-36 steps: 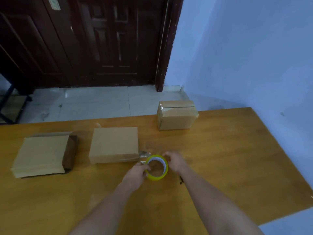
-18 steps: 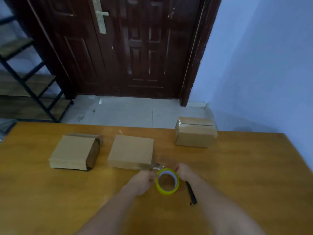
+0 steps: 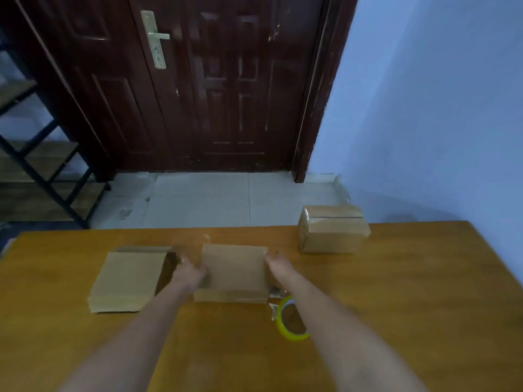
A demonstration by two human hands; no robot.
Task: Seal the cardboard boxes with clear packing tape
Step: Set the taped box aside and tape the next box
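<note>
Far box [image 3: 332, 229] looks taped already, so you've got the middle box [image 3: 233, 271] and the left one [image 3: 128, 280] to go. Your left hand [image 3: 188, 274] and right hand [image 3: 278, 264] grip the middle box's sides, fingers curled on its edges. Tape [image 3: 291, 321] sits on the table [image 3: 410, 278] by your right forearm.

We counted three cardboard boxes on one wooden table [image 3: 396, 292]: a flat box at left [image 3: 127, 278], a flat box at centre [image 3: 233, 271] and a taller box at the far right [image 3: 332, 230]. We recorded one roll of tape [image 3: 291, 319] with a yellow core and two bare hands, the left hand [image 3: 188, 274] and the right hand [image 3: 278, 264]. Beyond the table we noted one dark door [image 3: 198, 80] and one shelf rack [image 3: 42, 171].
</note>
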